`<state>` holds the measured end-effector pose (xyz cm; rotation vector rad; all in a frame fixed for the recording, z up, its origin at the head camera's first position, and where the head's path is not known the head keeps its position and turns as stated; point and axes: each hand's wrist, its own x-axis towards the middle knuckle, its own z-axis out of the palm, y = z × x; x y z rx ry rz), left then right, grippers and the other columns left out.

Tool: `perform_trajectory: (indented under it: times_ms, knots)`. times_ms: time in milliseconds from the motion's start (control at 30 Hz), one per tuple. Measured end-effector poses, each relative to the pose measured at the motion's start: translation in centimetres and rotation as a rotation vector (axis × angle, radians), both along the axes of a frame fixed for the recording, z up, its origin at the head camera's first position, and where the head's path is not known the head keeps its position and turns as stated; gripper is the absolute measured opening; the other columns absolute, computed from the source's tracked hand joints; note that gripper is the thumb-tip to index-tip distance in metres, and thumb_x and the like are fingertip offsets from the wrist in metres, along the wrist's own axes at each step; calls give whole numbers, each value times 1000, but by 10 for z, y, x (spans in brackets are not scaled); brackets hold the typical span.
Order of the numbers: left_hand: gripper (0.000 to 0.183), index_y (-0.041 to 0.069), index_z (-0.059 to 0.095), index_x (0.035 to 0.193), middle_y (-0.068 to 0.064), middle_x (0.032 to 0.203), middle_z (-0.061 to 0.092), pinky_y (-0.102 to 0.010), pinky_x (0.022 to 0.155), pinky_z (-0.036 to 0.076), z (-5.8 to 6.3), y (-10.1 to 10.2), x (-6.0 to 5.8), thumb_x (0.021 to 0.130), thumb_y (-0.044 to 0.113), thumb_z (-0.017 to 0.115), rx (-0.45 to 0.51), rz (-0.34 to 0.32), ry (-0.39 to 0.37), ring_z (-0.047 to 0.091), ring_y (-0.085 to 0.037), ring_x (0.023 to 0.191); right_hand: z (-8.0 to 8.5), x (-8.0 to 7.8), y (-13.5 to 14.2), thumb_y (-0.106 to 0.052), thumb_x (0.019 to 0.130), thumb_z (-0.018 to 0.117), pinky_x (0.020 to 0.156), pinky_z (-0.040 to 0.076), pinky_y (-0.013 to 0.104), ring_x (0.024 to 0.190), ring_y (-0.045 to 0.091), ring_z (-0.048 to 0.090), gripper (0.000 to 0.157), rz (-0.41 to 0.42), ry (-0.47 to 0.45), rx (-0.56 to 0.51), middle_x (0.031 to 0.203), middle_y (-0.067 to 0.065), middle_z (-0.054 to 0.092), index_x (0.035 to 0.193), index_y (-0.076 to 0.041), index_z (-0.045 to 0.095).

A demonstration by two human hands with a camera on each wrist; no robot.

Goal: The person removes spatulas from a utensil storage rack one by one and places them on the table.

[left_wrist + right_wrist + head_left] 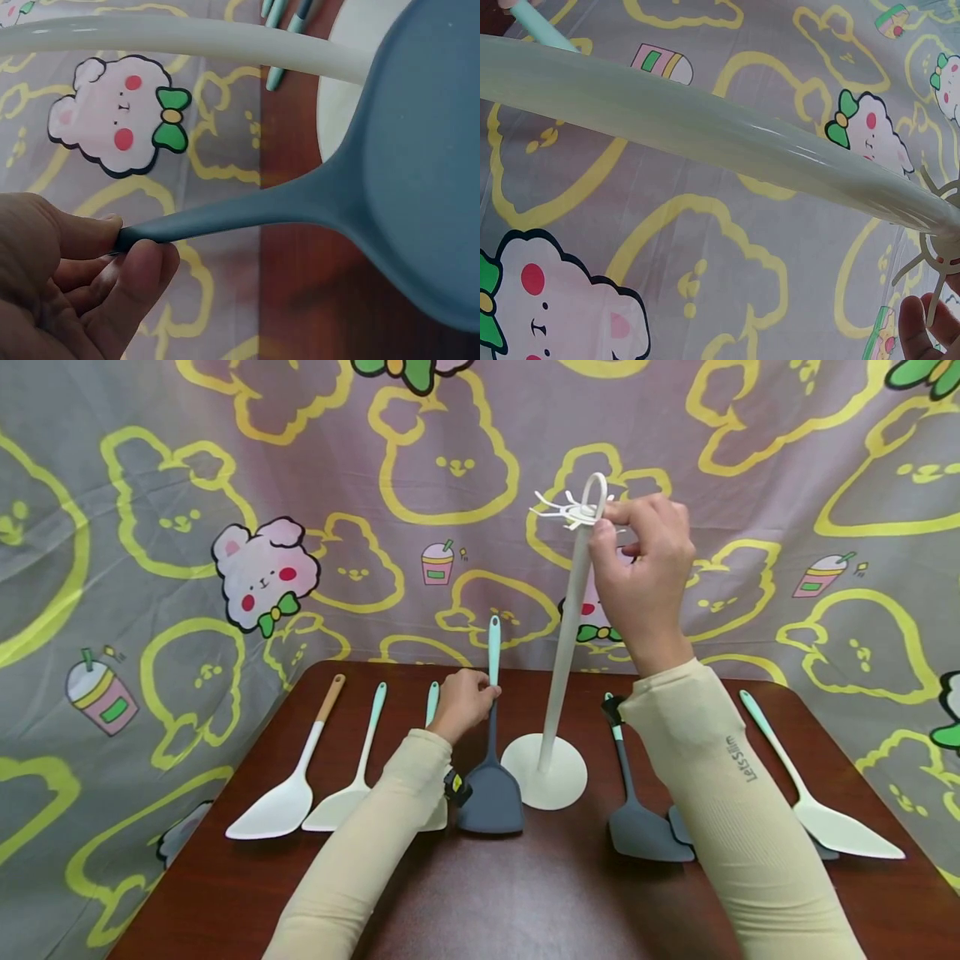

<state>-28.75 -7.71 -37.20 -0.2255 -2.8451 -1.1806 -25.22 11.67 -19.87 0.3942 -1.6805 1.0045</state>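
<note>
A dark grey spatula (491,797) with a mint handle stands upright left of centre, its broad blade down close over the table. My left hand (462,702) pinches its shaft between thumb and fingers, just where the mint part begins. Beside it rises a cream utensil stand (566,643) with a round base (562,777) and a ring of hooks (576,515) under a top loop. My right hand (651,568) grips the top of the stand by the loop and hooks. In the right wrist view, fingertips (913,330) show beside the hooks at the lower right.
At left on the brown table (480,893) lie a white spatula (281,802) with a wooden-look handle and cream spatulas (345,802) with mint handles. Right of the stand are grey spatulas (645,835), partly behind my right forearm, and a cream spatula (847,831). A patterned curtain (487,435) hangs behind.
</note>
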Motion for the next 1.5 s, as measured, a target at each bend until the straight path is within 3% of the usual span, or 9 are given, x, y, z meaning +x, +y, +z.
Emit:
perform_trajectory:
  times_ms: [200,400,567,967,1300,1500]
  knots:
    - [21,7,74,92,-5,66,66,-23,48,42,-12,-2,-4,96,25,64,-13,10,-36,63,-15,55,0,0,-1,-17,89,57,66,38,10,91,-6,41,25,-2,-1,0,86,18,66,89,0,75]
    - [23,6,73,88,-7,72,69,-24,51,45,-22,-3,-7,96,25,64,1,24,-96,73,-27,71,-1,0,-1,-16,89,58,66,37,10,91,-6,41,24,-7,2,1,86,19,66,89,1,75]
    - [24,7,72,80,-10,72,70,-24,52,47,-30,-4,-9,95,24,65,7,26,-141,74,-30,74,0,0,-1,-16,89,57,66,38,11,91,-6,41,24,-6,0,1,86,18,66,88,1,75]
    - [25,7,74,82,-15,77,72,-25,54,48,-43,-2,-15,96,24,63,-40,28,-215,74,-30,73,-1,1,-1,-16,89,58,65,37,13,90,-5,41,24,4,11,1,87,18,67,88,0,75]
    - [36,9,65,62,-10,60,66,-28,57,52,-55,-3,-20,94,24,66,-66,84,-281,72,-25,66,-1,0,-1,-16,89,58,66,37,14,90,-5,41,24,7,7,5,88,19,67,89,1,74]
    - [32,8,66,63,-4,54,61,-28,59,55,-60,-7,-22,92,23,69,-60,92,-313,71,-20,60,-2,0,0,-16,89,57,66,38,14,89,-5,40,24,1,14,2,88,19,66,89,2,74]
